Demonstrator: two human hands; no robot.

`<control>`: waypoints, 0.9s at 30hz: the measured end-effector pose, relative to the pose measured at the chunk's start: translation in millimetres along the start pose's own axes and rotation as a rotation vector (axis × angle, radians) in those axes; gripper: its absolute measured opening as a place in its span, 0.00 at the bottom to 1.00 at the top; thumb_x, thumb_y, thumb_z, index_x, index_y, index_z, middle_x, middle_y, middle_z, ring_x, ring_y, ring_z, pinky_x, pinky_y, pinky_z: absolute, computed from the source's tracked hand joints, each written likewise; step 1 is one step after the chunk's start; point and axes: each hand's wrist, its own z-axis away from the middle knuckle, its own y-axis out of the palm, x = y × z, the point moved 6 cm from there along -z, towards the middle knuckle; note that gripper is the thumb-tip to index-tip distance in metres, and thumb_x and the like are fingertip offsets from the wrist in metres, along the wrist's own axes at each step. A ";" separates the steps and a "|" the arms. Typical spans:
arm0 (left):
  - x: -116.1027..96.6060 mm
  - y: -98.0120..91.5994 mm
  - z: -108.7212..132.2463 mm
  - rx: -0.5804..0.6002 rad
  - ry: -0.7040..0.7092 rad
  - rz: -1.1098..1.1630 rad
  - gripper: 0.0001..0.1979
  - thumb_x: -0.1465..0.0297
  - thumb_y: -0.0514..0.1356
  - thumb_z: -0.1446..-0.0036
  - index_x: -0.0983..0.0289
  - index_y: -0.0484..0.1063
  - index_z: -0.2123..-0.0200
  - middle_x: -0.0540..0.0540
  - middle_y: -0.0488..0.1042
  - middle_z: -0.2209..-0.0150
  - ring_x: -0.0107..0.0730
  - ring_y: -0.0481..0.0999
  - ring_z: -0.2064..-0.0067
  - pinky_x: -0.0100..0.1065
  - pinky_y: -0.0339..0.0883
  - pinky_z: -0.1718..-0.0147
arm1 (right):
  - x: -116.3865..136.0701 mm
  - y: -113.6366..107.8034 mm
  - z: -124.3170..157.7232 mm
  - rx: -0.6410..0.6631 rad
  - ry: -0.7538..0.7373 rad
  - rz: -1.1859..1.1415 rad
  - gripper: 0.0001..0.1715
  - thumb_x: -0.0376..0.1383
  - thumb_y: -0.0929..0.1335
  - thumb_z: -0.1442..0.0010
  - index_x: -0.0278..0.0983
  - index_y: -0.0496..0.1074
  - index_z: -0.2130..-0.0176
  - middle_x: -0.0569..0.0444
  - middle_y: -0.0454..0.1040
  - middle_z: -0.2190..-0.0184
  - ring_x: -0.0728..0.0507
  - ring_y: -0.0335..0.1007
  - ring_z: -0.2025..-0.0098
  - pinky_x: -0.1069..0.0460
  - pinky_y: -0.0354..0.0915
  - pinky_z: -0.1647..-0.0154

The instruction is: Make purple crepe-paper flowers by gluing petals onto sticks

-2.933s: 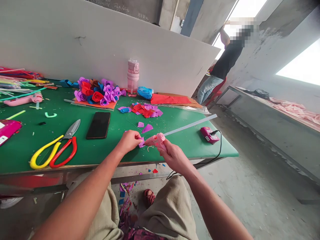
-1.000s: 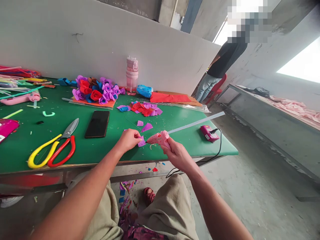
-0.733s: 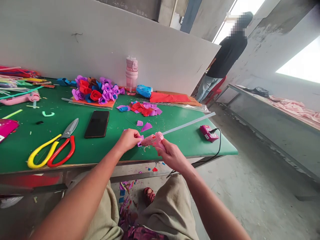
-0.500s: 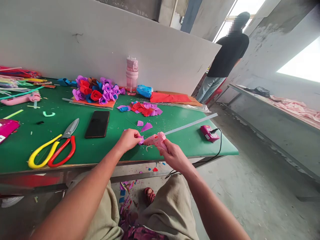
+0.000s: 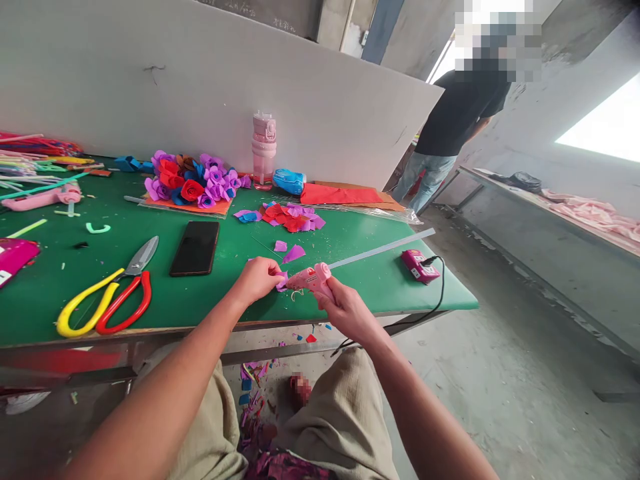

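Note:
Near the front edge of the green table (image 5: 350, 293), my left hand (image 5: 257, 279) pinches a small purple paper petal (image 5: 282, 281). My right hand (image 5: 345, 305) grips a pink hot glue gun (image 5: 313, 278), its nozzle at the petal. A long translucent glue stick (image 5: 385, 248) sticks out of the back of the gun. Two loose purple petals (image 5: 293, 253) lie just beyond my hands. Farther back is a pile of red, purple and blue petals (image 5: 295, 217). Finished paper flowers (image 5: 193, 183) are heaped on an orange sheet to the left.
Scissors (image 5: 120, 293) and a black phone (image 5: 195, 249) lie left of my hands. A pink bottle (image 5: 264, 153) stands against the white board. At the right, a magenta power box (image 5: 419, 267) has a black cord hanging over the edge. A person (image 5: 457, 120) stands beyond the table.
My hands, the petal and the glue gun stay almost in place. The person in the background has turned and shifted slightly to the right.

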 end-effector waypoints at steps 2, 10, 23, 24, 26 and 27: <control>0.2 0.3 -0.4 0.000 0.004 -0.002 0.07 0.70 0.59 0.60 0.64 0.68 0.85 0.48 0.67 0.84 0.27 0.62 0.77 0.29 0.52 0.77 | -4.1 -3.7 1.0 -0.019 0.021 0.022 0.12 0.43 0.59 0.39 0.39 0.58 0.71 0.57 0.66 0.77 0.49 0.57 0.77 0.55 0.50 0.76; 1.8 1.5 -0.8 0.009 0.000 -0.006 0.07 0.69 0.60 0.60 0.64 0.68 0.85 0.47 0.66 0.84 0.26 0.62 0.77 0.29 0.51 0.78 | 5.6 2.2 1.2 0.008 -0.014 -0.011 0.11 0.42 0.59 0.40 0.39 0.57 0.71 0.58 0.65 0.77 0.49 0.55 0.77 0.55 0.51 0.76; 2.3 0.0 0.2 0.011 -0.076 0.331 0.06 0.70 0.62 0.63 0.65 0.68 0.81 0.46 0.66 0.82 0.21 0.59 0.79 0.26 0.49 0.80 | -43.0 -29.1 -2.6 -0.002 0.245 -0.489 0.21 0.52 0.63 0.44 0.36 0.64 0.67 0.56 0.70 0.75 0.53 0.56 0.84 0.56 0.52 0.83; 2.1 -0.1 0.6 0.034 -0.105 0.425 0.07 0.70 0.63 0.64 0.65 0.68 0.78 0.46 0.66 0.81 0.20 0.57 0.81 0.26 0.47 0.82 | -50.1 -32.5 -7.3 -0.020 0.254 -0.509 0.22 0.53 0.63 0.45 0.36 0.65 0.66 0.55 0.71 0.72 0.53 0.57 0.83 0.56 0.53 0.82; 0.3 -1.3 1.3 0.076 -0.150 0.600 0.11 0.69 0.65 0.65 0.65 0.67 0.75 0.45 0.67 0.81 0.16 0.52 0.84 0.26 0.41 0.84 | -67.8 -39.8 -16.7 -0.077 0.285 -0.429 0.23 0.54 0.63 0.45 0.36 0.65 0.67 0.53 0.72 0.70 0.52 0.59 0.81 0.55 0.54 0.80; -1.6 -3.2 1.5 0.084 -0.153 0.679 0.13 0.68 0.66 0.65 0.65 0.67 0.75 0.45 0.66 0.81 0.15 0.50 0.85 0.26 0.39 0.85 | -77.7 -45.7 -20.0 -0.140 0.312 -0.315 0.23 0.54 0.62 0.45 0.36 0.65 0.70 0.55 0.71 0.73 0.52 0.58 0.82 0.55 0.54 0.80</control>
